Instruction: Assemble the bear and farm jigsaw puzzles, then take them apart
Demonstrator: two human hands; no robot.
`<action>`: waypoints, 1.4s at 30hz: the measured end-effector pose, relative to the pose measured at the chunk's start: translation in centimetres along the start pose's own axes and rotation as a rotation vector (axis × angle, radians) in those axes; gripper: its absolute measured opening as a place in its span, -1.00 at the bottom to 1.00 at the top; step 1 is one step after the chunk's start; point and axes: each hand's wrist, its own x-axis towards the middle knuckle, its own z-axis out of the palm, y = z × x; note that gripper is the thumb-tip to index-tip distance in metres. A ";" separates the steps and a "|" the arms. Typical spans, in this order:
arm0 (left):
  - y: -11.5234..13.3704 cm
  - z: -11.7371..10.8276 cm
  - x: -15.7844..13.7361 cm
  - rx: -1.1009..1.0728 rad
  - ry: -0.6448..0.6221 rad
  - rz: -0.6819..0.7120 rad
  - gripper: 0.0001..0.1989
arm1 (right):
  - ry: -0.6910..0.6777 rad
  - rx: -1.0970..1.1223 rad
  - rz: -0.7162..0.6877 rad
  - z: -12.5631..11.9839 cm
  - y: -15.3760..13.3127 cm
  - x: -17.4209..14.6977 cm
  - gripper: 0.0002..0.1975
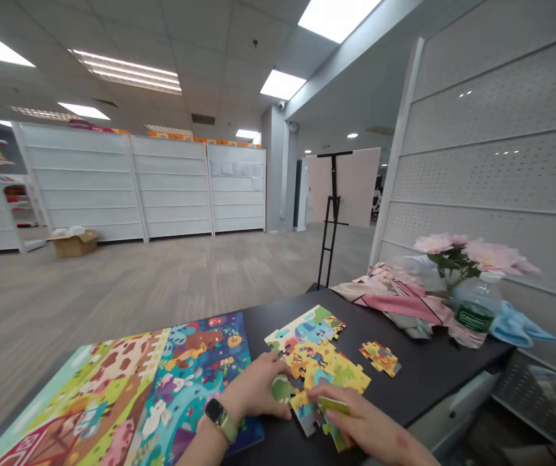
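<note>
A partly joined jigsaw puzzle point(326, 362) with animal pictures on yellow and green lies on the dark table. My left hand point(258, 386), with a watch on its wrist, rests at the puzzle's left edge, thumb and fingers apart. In the gap between them shows a green puzzle piece point(282, 389); whether the fingers press on it is hard to see. Over the near edge, my right hand point(355, 417) is closed on a puzzle piece point(333, 405) with a green edge, held tilted above the joined pieces. A small joined cluster point(380, 358) lies apart on the right.
Two finished-looking picture puzzles, a farm scene point(98, 395) and a night scene point(200, 375), lie on the left. At the right stand a bottle point(474, 314), pink flowers point(481, 255), crumpled cloth point(399, 294) and a blue cloth point(520, 325). Beyond the table is an easel point(331, 239).
</note>
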 end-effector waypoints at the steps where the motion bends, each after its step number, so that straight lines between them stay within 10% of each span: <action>1: 0.0 0.1 -0.2 0.000 0.015 0.007 -0.37 | 0.062 0.048 -0.017 0.4 0.4 0.2 -0.61; 5: 0.4 -0.2 -0.7 0.025 0.021 0.036 -0.40 | 0.295 -0.096 -0.088 2.2 1.4 0.8 -0.54; 12: 1.5 -2.4 -1.6 0.258 -0.012 0.096 -0.50 | 0.059 -0.591 -0.236 2.7 0.1 1.4 -0.28; 17: 3.2 -3.6 -2.3 0.461 -0.064 0.211 -0.66 | 0.073 -0.568 -0.266 2.9 0.9 1.7 -0.33; 24: 3.8 -2.1 -2.4 0.519 -0.100 0.356 -0.59 | 0.535 -0.427 -0.336 4.1 4.1 0.7 -0.56; 31: 1.8 -2.2 -2.7 0.528 -0.110 0.300 -0.45 | 0.558 -0.428 -0.304 4.7 3.7 1.2 -0.63; 42: 6.7 1.3 -2.0 0.313 -0.076 0.357 -0.53 | 0.723 -0.229 -0.294 4.0 4.4 1.4 -0.75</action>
